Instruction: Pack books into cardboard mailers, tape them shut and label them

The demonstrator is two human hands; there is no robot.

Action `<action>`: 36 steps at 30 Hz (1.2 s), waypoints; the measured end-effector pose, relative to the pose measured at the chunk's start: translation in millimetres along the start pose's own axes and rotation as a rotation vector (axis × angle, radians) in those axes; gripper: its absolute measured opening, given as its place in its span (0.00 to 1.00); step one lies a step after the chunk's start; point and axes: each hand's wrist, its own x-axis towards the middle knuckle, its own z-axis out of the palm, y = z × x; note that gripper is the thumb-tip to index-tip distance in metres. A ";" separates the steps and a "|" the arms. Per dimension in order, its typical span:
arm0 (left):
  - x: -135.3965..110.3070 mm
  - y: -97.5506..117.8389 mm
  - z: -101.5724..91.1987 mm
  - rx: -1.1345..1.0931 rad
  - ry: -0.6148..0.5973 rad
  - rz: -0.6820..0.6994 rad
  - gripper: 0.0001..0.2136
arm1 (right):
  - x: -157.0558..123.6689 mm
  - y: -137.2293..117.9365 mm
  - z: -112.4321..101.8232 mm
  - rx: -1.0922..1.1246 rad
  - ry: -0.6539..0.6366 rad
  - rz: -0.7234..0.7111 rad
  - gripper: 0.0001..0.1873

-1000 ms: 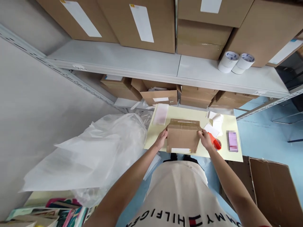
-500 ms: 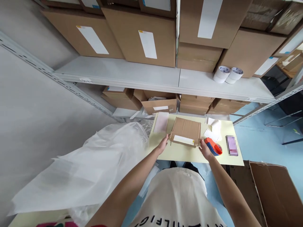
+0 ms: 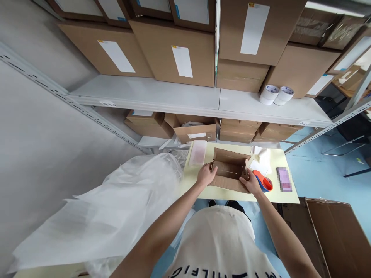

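Observation:
A small brown cardboard box [image 3: 228, 172] stands open on the pale yellow table [image 3: 269, 193], its flaps spread. My left hand [image 3: 206, 175] grips its left flap with the fingers closed round the edge. My right hand [image 3: 251, 182] holds the right flap the same way. Just right of my right hand lies a red and blue tape dispenser [image 3: 264, 181].
A pink packet [image 3: 198, 152] and white paper slips [image 3: 261, 160] lie at the table's back; a blurred pink item [image 3: 284, 179] sits right. Clear plastic sheeting [image 3: 116, 208] fills the left. Shelves hold cartons and two tape rolls [image 3: 276, 95]. A large carton [image 3: 333, 231] stands lower right.
The box was turned over from label side up and now sits with its open side up; both hands moved from its sides onto the flaps and spread them.

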 end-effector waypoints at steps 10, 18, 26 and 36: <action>-4.5 -31.7 -0.1 -0.099 0.110 -0.176 0.18 | -11.5 39.4 5.2 -0.268 0.145 -0.065 0.27; -20.4 -17.3 4.2 0.558 0.014 0.455 0.13 | -12.8 -20.6 19.4 -1.125 -0.239 -0.656 0.22; -34.9 -27.6 13.6 0.552 -0.339 0.306 0.50 | -9.1 -25.8 2.2 -0.948 -0.218 -0.408 0.21; -36.3 -37.9 22.6 0.367 -0.412 0.261 0.68 | -32.2 29.6 -41.9 -0.290 0.000 -0.349 0.10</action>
